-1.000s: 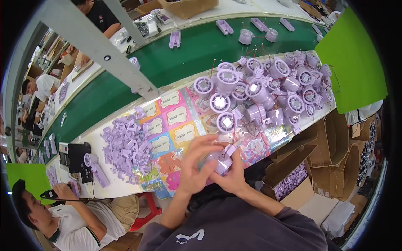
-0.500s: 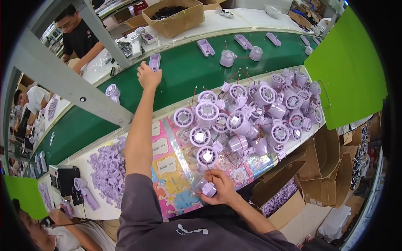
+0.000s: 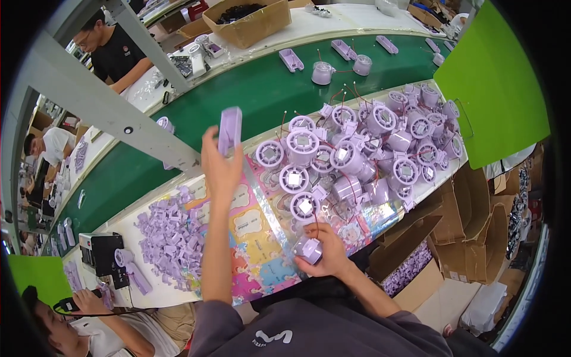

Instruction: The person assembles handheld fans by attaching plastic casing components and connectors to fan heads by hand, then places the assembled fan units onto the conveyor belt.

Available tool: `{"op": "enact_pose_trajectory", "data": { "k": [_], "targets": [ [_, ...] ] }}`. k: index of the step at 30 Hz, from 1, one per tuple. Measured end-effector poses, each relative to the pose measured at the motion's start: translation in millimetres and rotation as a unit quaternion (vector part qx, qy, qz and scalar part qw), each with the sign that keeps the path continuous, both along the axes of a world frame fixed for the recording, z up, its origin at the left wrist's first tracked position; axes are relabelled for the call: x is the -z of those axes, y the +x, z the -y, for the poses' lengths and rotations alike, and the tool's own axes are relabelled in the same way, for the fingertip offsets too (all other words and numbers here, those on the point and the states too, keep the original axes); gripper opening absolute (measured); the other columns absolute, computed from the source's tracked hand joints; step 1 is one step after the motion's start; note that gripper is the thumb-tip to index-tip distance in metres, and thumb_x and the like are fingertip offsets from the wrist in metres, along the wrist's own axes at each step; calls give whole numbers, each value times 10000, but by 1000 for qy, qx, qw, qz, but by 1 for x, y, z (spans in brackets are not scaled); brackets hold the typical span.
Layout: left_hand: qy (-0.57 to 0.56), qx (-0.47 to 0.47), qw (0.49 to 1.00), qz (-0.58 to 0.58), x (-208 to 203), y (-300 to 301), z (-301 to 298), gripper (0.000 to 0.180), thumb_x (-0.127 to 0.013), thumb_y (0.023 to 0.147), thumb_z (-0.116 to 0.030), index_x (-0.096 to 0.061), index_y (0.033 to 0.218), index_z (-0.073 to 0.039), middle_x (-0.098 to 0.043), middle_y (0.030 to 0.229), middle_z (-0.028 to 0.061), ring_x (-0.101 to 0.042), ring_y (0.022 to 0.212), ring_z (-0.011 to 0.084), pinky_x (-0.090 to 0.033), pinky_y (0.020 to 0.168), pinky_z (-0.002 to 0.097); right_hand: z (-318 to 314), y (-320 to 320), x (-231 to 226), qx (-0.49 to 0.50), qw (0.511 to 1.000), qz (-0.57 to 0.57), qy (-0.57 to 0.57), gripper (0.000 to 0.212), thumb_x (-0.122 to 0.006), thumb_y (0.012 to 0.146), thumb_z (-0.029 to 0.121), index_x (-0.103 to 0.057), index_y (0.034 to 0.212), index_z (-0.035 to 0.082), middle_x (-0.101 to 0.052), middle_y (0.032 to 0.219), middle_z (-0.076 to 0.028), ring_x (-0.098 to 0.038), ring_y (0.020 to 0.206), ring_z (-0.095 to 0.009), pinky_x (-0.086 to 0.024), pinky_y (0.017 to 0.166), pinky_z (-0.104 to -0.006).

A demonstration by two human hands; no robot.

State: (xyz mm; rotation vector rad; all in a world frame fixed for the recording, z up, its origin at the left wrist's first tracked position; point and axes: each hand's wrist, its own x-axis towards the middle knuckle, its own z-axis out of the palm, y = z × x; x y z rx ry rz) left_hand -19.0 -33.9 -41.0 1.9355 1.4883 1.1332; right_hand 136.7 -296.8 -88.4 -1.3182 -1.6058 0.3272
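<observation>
My left hand (image 3: pixel 220 166) is raised over the near edge of the green belt, closed on a long lilac plastic handle shell (image 3: pixel 231 128) that stands nearly upright with its hollow side showing. Close to my body, my right hand (image 3: pixel 331 253) grips a small round lilac fan housing (image 3: pixel 308 250) with a thin dark red wire running up from it. Just beyond that hand lies a large heap of similar lilac fan housings (image 3: pixel 302 146), many with white square pads and red wires. The colourful printed mat (image 3: pixel 259 244) spreads below both hands.
A green conveyor belt (image 3: pixel 256 89) curves across, carrying several lilac shells and two clear-topped housings. Small lilac parts (image 3: pixel 169 241) are piled at left, beside a black box-shaped device (image 3: pixel 102 253). A grey metal post (image 3: pixel 113 113) rises at left. Open cartons (image 3: pixel 458 220) stand at right. Co-workers sit at left.
My left hand has lifted the handle shell off the belt and drawn it back toward me. My right hand still holds the fan housing, now slightly further right in view.
</observation>
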Motion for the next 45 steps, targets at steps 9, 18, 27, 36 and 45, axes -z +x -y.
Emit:
{"op": "enact_pose_trajectory", "data": {
  "k": [9, 18, 27, 36, 45],
  "targets": [
    [9, -82, 989, -122, 36, -58, 192, 770, -841, 787, -269, -472, 1395, 26, -597, 1197, 212, -554, 1132, 376, -433, 974, 471, 2, 0, -5, -20, 1000, 5, -14, 648, -865, 703, 200, -493, 1199, 13, -534, 1219, -228, -605, 1057, -410, -536, 853, -433],
    [70, 179, 946, -262, -14, -72, 176, 676, -675, 690, -4, -547, 1349, -82, -498, 1418, 222, -401, 1382, 430, -323, 1165, 532, 5, 7, -48, -69, 985, 104, -119, 609, -828, 725, 197, -558, 1260, 90, -557, 1175, -134, -647, 996, -333, -547, 795, -424],
    [-153, 351, 843, -378, -57, -68, 123, 574, -819, 699, -224, -614, 1209, -58, -639, 1213, 177, -612, 1153, 371, -488, 987, 446, -1, 18, -79, -80, 969, 211, -99, 727, -861, 613, 148, -553, 1268, 83, -602, 1230, -118, -609, 1092, -322, -511, 913, -425],
    [-76, 402, 880, -240, -62, -65, 143, 565, -853, 712, -264, -655, 1191, -41, -686, 1096, 166, -665, 1015, 365, -527, 896, 441, -1, 13, -103, -62, 953, 293, -44, 789, -852, 590, 156, -603, 1339, 171, -613, 1255, -75, -611, 1009, -284, -537, 789, -414],
    [-153, 368, 912, -101, -58, -59, 149, 436, -821, 782, -269, -726, 1119, -10, -731, 1009, 182, -689, 911, 378, -537, 804, 431, -3, 6, -107, -31, 950, 309, -12, 798, -794, 604, 75, -597, 1374, 145, -603, 1190, -105, -583, 932, -279, -538, 738, -362]
  ]
}}
